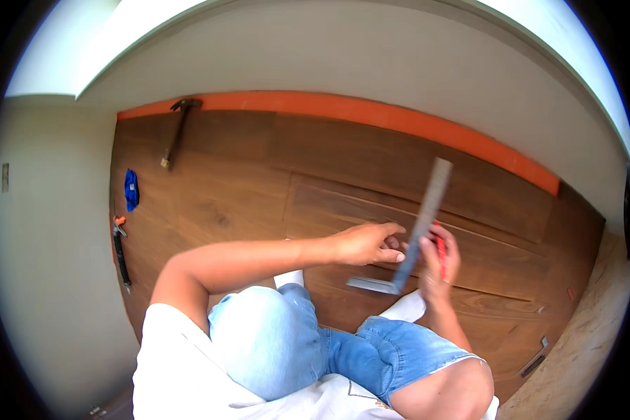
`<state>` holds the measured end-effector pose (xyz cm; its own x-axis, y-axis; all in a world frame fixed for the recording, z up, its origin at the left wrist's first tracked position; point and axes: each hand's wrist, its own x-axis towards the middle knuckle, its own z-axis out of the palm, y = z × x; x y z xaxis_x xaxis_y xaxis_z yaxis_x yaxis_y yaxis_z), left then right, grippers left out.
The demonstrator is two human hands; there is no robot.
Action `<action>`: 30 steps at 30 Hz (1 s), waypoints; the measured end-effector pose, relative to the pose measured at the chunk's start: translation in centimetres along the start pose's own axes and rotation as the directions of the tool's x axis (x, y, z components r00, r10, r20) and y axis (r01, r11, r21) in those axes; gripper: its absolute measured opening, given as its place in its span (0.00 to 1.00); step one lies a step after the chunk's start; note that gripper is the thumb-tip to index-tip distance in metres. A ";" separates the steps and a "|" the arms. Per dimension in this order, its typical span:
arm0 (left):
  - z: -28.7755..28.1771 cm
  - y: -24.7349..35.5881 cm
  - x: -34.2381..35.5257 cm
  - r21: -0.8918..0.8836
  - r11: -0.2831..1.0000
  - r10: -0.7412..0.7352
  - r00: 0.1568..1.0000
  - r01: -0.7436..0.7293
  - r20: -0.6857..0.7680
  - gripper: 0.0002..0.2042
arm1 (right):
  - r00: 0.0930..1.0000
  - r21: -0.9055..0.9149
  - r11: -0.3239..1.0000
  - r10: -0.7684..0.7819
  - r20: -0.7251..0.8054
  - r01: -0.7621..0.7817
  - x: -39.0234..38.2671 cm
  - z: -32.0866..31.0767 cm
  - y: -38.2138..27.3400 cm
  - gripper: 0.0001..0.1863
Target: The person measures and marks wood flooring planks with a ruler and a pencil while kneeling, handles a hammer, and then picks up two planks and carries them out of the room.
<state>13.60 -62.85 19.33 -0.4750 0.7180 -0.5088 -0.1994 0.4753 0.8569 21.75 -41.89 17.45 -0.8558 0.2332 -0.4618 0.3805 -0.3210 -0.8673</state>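
An L-shaped metal square (432,192) is raised at a slant above the wooden floor, its long blade pointing away and its short arm toward my left. Blur softens its edges. My right hand (439,269) is closed at the blade's right side, with the thumb against it. A thin red pencil (441,256) is tucked in the same hand. Just left of the blade is my left hand (362,245), its index finger stretched out and the others loosely bent. Nothing shows in its grasp; whether a fingertip touches the square I cannot tell.
Brown planks (224,182) cover the floor, with an orange strip (371,112) along the far wall. A claw hammer (178,133) lies far left, near a blue item (131,190) and a black-handled tool (121,252). A utility knife (533,364) lies at the right.
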 end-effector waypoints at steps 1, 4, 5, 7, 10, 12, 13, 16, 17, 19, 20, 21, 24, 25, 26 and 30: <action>-0.2 -0.2 -0.5 -0.068 0.997 -0.020 1.000 0.019 -0.015 0.24 | 0.999 -0.077 0.996 -0.041 0.031 0.043 1.2 1.8 1.6 0.16; -0.1 -5.1 -3.1 -0.453 0.891 -0.146 0.962 0.026 -0.231 0.21 | 0.975 -0.075 0.993 -0.068 0.213 0.086 2.5 8.2 2.9 0.16; -0.6 -6.0 -4.5 -0.582 0.812 -0.229 0.938 0.037 -0.259 0.20 | 0.952 -0.108 0.987 -0.082 0.295 0.119 2.6 9.4 3.2 0.15; -3.3 -7.1 -7.2 -0.230 0.963 -0.244 0.813 0.139 -0.529 0.17 | 0.909 -0.278 0.911 -0.189 0.371 0.303 3.5 10.1 4.6 0.14; -9.3 -9.7 -9.9 0.065 0.910 -0.207 0.583 0.410 -0.786 0.16 | 0.774 -0.552 0.544 -0.416 0.477 0.632 5.9 8.1 5.6 0.15; -13.7 -14.0 -12.3 0.142 0.828 -0.174 0.489 0.543 -0.855 0.16 | 0.722 -0.623 0.377 -0.459 0.518 0.686 6.8 5.9 7.3 0.16; -15.6 -15.9 -13.1 0.174 0.790 -0.153 0.463 0.588 -0.873 0.16 | 0.698 -0.650 0.296 -0.473 0.537 0.700 6.9 5.0 8.1 0.17; -19.5 -20.1 -13.2 0.137 0.775 -0.188 0.432 0.617 -0.882 0.17 | 0.649 -0.665 0.165 -0.478 0.592 0.728 7.0 3.3 9.2 0.18; -20.5 -21.2 -13.0 0.159 0.764 -0.181 0.445 0.625 -0.877 0.17 | 0.629 -0.663 0.123 -0.479 0.612 0.738 7.0 3.1 9.6 0.18; -21.5 -23.2 -11.8 0.201 0.742 -0.185 0.483 0.640 -0.856 0.18 | 0.663 -0.687 0.153 -0.473 0.580 0.710 7.1 3.4 10.0 0.19; -21.7 -24.0 -11.5 0.208 0.723 -0.187 0.476 0.659 -0.859 0.18 | 0.672 -0.691 0.166 -0.471 0.571 0.703 7.3 3.6 10.2 0.19; -21.8 -24.2 -10.7 0.218 0.710 -0.180 0.473 0.669 -0.863 0.19 | 0.677 -0.698 0.168 -0.475 0.562 0.696 7.4 3.4 10.1 0.19; -22.2 -24.9 -9.6 0.244 0.693 -0.150 0.467 0.678 -0.872 0.22 | 0.672 -0.700 0.153 -0.478 0.566 0.698 7.4 3.3 9.9 0.19; -22.5 -25.2 -9.6 0.251 0.690 -0.137 0.464 0.678 -0.875 0.23 | 0.674 -0.706 0.145 -0.476 0.565 0.694 7.5 3.3 9.9 0.19; -22.9 -25.5 -9.5 0.250 0.692 -0.140 0.466 0.677 -0.873 0.24 | 0.676 -0.710 0.138 -0.474 0.565 0.690 7.5 3.4 9.9 0.19; -23.6 -25.1 -9.4 0.215 0.687 -0.177 0.446 0.694 -0.877 0.27 | 0.692 -0.725 0.138 -0.459 0.557 0.675 7.4 3.6 9.7 0.19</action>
<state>2.82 -93.50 4.53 -0.9285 -0.2096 -0.3066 -0.2828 0.9342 0.2175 17.88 -46.59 6.30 -0.9622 -0.2029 0.1818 -0.2711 0.7786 -0.5660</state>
